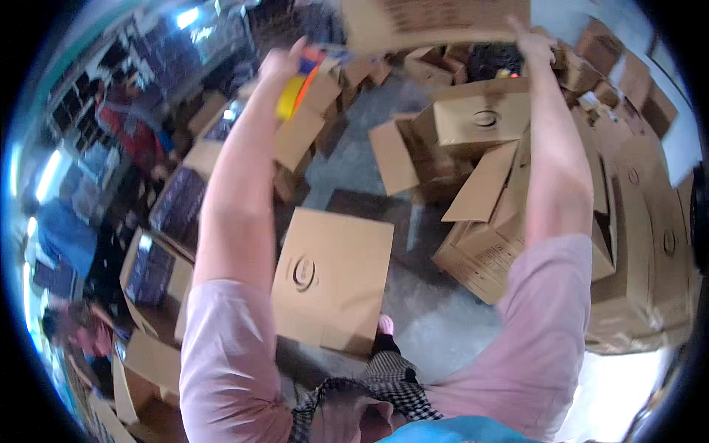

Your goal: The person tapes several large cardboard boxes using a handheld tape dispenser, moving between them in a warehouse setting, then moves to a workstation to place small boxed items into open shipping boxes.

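Observation:
Both my arms reach up and forward. At the top of the head view, a large brown carton [436, 26] is raised between them, cut off by the frame edge and slightly blurred. My right hand [533, 46] is at its right edge, one finger stretched over the cardboard; whether it touches is unclear. Well apart from the carton's left edge, my left hand [281, 63] has a digit stretched out and nothing visible in it. Below that hand is a yellow and orange item [295, 96]. A closed carton [332, 277] stands on the floor before me.
An open carton [480, 118] and another with raised flaps [480, 247] stand at the right. Flattened cardboard [642, 221] leans beyond them. Along the left are cartons holding dark wrapped packs [151, 277]. Two people, one in red [133, 133], are on the left.

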A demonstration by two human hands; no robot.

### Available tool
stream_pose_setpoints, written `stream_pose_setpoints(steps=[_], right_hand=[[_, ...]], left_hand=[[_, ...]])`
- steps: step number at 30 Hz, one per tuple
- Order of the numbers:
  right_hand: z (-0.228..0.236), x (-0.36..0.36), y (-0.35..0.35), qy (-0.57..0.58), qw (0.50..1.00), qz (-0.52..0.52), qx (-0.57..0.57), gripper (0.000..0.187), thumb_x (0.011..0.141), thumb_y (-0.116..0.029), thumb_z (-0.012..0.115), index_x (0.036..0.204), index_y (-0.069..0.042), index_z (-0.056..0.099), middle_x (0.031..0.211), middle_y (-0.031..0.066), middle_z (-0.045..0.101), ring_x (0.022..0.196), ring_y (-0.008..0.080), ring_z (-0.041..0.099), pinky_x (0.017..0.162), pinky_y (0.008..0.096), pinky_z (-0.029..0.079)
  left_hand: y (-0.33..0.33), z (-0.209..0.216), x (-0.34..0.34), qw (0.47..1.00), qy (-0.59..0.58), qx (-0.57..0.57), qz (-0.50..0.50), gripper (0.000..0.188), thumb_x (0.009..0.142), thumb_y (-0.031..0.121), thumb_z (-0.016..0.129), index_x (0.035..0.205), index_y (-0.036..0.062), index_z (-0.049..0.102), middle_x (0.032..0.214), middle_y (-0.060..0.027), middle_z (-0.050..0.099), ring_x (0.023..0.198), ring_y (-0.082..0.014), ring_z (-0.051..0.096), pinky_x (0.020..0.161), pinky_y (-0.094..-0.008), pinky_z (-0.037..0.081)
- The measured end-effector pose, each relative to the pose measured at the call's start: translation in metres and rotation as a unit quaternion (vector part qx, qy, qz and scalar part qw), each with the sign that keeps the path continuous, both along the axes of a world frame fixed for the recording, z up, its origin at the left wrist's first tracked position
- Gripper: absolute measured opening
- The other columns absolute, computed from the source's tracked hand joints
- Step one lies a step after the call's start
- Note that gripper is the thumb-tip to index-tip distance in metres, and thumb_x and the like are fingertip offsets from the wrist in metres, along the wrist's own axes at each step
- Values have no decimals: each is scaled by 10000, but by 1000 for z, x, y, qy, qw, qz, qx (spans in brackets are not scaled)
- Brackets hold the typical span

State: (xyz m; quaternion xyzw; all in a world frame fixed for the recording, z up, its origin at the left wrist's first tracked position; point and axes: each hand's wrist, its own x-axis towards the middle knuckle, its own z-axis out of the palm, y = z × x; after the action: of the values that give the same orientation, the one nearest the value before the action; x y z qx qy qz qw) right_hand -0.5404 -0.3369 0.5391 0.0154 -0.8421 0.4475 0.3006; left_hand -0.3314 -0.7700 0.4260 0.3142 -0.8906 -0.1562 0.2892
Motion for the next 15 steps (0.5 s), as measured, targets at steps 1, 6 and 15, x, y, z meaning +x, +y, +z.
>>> stream_pose_setpoints(steps=[1, 6, 15], right_hand=[[-24, -13, -25, -161, 972, 140, -100, 936, 877, -674, 493, 1513, -45, 216, 1505, 168, 363, 1364, 309, 381, 1141, 347, 291], [-357, -2, -127, -10, 919, 366, 150, 790, 846, -387, 673, 1415, 54, 348, 1395, 252, 471, 1326, 331, 438, 1085, 406, 354], [-892, 369, 17, -730, 664, 127, 100, 1210, 710, -502, 815, 1491, 71, 89, 1495, 235, 316, 1330, 351, 398, 1094, 415, 361]], left_hand=[[29, -28, -30, 996, 56, -30, -58, 444, 878, 597, 517, 1152, 291, 687, 1090, -238, 654, 1004, -388, 638, 880, -423, 507], [47, -172, -3, 996, -69, -9, -51, 418, 865, 541, 583, 1187, 288, 666, 1060, -166, 682, 1013, -351, 644, 874, -434, 518], [74, -570, 441, 879, -283, 343, 172, 452, 857, 442, 668, 1219, 171, 657, 1137, -160, 669, 1071, -323, 639, 900, -408, 506]])
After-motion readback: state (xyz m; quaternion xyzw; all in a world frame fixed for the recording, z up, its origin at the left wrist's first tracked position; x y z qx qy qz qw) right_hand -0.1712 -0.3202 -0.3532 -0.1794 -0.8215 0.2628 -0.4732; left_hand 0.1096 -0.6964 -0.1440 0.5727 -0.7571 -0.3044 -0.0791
